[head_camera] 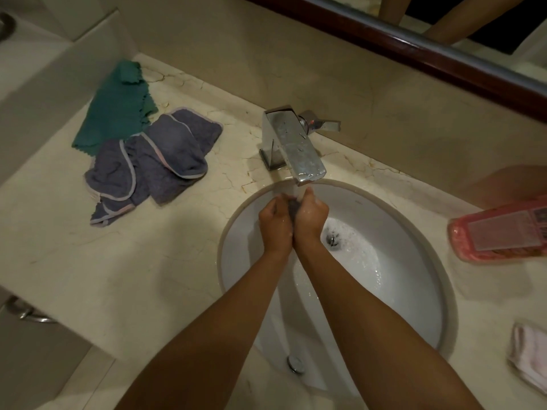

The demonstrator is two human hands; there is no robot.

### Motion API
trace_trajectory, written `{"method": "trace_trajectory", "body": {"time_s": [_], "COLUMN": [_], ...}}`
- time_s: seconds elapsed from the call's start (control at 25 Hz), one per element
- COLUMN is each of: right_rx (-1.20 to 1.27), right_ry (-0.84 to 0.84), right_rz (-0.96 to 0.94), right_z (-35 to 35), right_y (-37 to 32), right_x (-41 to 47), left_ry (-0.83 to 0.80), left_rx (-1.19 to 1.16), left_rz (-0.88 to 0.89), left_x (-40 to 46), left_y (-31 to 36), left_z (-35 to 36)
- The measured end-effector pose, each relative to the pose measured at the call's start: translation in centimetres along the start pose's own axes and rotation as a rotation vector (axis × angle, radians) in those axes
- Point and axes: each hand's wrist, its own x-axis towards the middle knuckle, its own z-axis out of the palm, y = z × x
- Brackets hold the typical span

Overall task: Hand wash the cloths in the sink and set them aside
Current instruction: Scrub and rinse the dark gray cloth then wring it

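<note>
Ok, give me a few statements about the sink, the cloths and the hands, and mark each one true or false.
1. Both hands, the left hand and the right hand, grip a small dark cloth under the faucet. True.
2. The green cloth lies in the sink. False: it lies on the counter, left of the faucet.
3. Water is in the sink around the drain. True.
4. The purple cloths lie right of the sink. False: they lie left of it, beside the green cloth.
5. A pink bottle lies right of the sink. True.
</note>
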Motion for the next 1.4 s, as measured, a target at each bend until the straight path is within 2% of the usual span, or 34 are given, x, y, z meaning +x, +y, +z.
{"method": "trace_trajectory", "body": {"time_s": [0.12,0.24,0.4,0.52,0.64,0.88,1.08,1.2,1.32,1.4], "right_rx": [0.087,0.084,0.102,0.103,0.035,-0.074,0.003,0.041,0.078,0.114], "right_ry": [-0.052,-0.128,-0.161,-0.197,-0.163,-0.049,-0.01,0.011,-0.035,-0.085], "right_rz": [0.079,0.032,0.011,0.05,0.047,0.067,0.114,0.144,0.131,0.128], "right_z": [-1.1,-1.9,-2.6,-3.2,-3.3,-2.1,-0.5,-0.5,-1.4,-2.0], "right_y": [0.3,0.8,1.0,0.8,0.4,-0.9,-1.7,-1.9,-1.6,-1.1], "right_x": [-0.4,-0.8,-1.3,-1.4,-1.2,-0.3,-0.1,0.4,0.4,0.2], "left_ry": [0.034,0.077,-0.076,-0.025,0.042,0.031,-0.032,-0.006,0.051,0.016], "left_rx": [0.0,0.105,0.132,0.16,0.119,0.016,-0.034,-0.002,-0.013,0.036], "left_rz": [-0.006,0.002,-0.094,-0.043,-0.026,-0.019,-0.043,-0.088,-0.148,-0.144], "left_x": [0.1,1.0,1.2,0.7,0.4,-0.4,0.7,1.2,1.2,1.0], "left_y": [0.7,1.5,1.8,1.5,1.5,1.0,1.3,2.1,2.7,2.3], "left_z": [0.7,1.4,1.8,1.5,1.6,1.4,1.1,1.9,2.5,2.2]}}
